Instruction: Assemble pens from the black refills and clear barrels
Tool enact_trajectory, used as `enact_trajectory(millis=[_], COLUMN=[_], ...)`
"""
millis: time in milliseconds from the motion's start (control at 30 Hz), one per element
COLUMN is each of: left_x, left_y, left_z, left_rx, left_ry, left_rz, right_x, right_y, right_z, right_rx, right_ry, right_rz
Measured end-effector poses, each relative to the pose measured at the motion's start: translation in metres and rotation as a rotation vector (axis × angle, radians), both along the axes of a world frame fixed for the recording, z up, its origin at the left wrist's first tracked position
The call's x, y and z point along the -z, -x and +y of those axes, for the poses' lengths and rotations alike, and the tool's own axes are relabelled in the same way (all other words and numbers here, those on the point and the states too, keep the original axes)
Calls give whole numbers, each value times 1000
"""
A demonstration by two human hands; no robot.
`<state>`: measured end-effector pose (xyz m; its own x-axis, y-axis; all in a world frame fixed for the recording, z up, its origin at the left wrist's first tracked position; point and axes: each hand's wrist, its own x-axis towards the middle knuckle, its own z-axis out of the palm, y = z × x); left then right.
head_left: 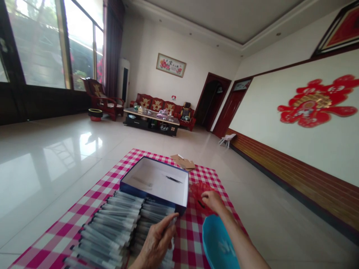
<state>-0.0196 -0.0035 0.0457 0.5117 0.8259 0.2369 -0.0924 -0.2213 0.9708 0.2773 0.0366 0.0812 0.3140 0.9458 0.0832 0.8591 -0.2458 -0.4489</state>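
My left hand is closed around a translucent pen barrel, mostly hidden by the fingers, just over the pens. Rows of clear pens with dark ends lie beneath and left of it. My right hand reaches over a red plastic bag, its fingers pinched together; what they hold, if anything, is hidden. A small black piece shows at the bag. Behind the pens, a blue box with a white inside holds a thin black pen-like piece.
Under my right forearm stands a blue plastic basin with small pale pieces inside. Brown cardboard lies at the far edge of the checked tablecloth. Across the tiled floor are a coffee table, a wooden sofa and a small white stool.
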Motion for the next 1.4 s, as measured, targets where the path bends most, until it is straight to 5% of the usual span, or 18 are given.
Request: enact_trajectory(millis=[333, 567, 800, 900, 1000, 1167, 1400], left_x=[12, 6, -7, -12, -20, -27, -24], left_y=[2, 2, 4, 5, 8, 11, 10], left_z=[6, 6, -3, -7, -10, -15, -16], left_rx=[18, -19, -84, -112, -130, -136, -139], left_ry=[28, 30, -87, -147, -247, -252, -269], left_rz=[40, -23, 9, -7, -7, -9, -5], right_x=[42, 19, -7, -3, 3, 9, 8], right_y=[-8, 5, 91, 131, 157, 172, 174], right_z=[27, 18, -40, -66, -80, -89, -96], right_rx=[13, 77, -10, 17, 52, 91, 85], right_ry=[211, -27, -301, -385, -397, -370, -378], right_rz=[-103, 43, 493, 1181, 1547, 1677, 1581])
